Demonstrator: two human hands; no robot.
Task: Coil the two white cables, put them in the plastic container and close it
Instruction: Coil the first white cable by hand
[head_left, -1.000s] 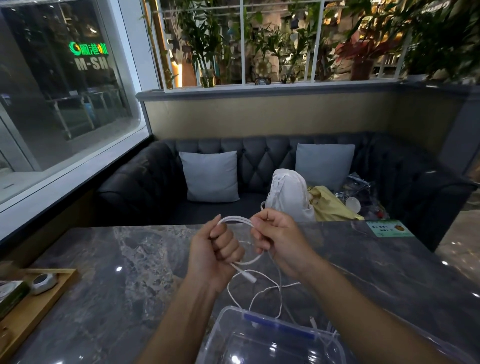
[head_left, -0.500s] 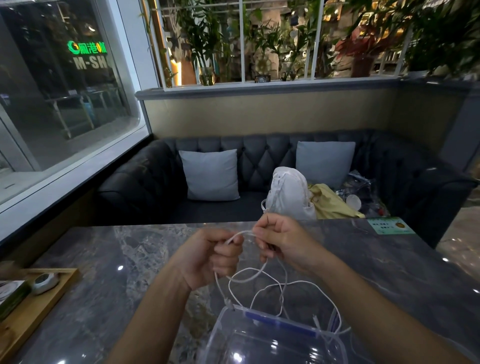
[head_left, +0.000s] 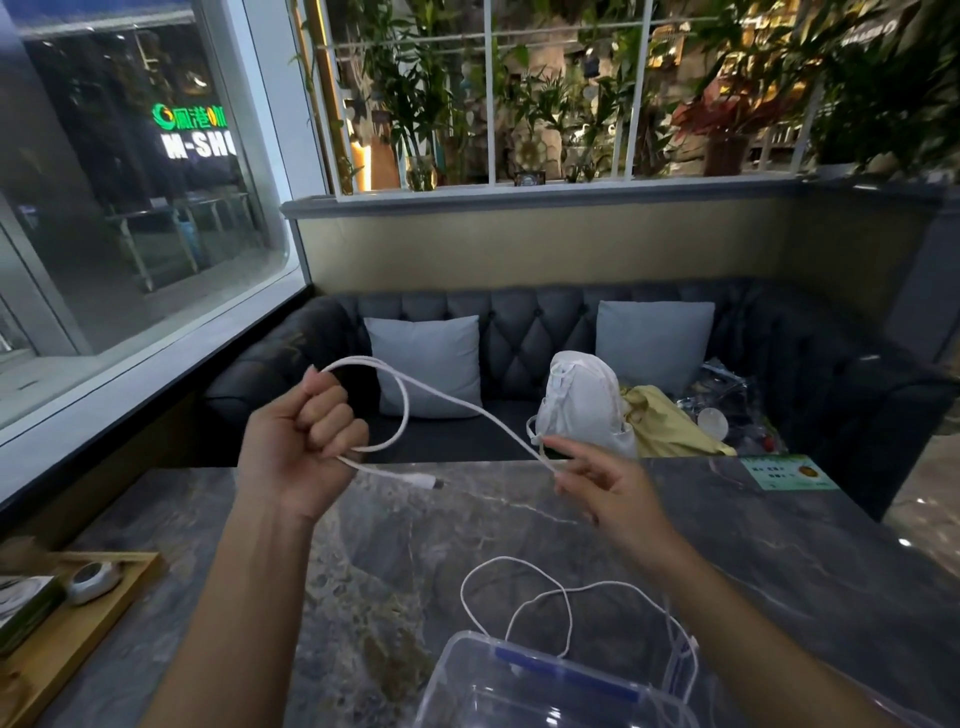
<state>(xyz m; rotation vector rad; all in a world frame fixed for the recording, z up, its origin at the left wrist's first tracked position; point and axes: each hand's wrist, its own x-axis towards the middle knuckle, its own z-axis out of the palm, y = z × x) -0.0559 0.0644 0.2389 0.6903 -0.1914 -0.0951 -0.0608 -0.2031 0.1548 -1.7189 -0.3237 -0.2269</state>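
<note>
My left hand (head_left: 301, 441) is raised in a fist, shut on a white cable (head_left: 457, 402) that forms one loop beside it, its plug end hanging below the fist. The cable runs right and down to my right hand (head_left: 602, 491), which pinches it between thumb and fingers. More white cable (head_left: 524, 608) lies in loose loops on the marble table (head_left: 363, 597); I cannot tell whether it is the same cable or the second one. A clear plastic container (head_left: 519, 686) with a blue clip sits at the near edge, open.
A wooden tray (head_left: 78, 629) with a small grey device lies at the table's left edge. A green card (head_left: 784, 472) lies far right. Behind the table stands a dark sofa with two cushions, a white bag (head_left: 582, 410) and a yellow cloth.
Both hands have moved apart and my left fist has risen. The cable between them is now drawn out longer, with one loop at the left hand.
</note>
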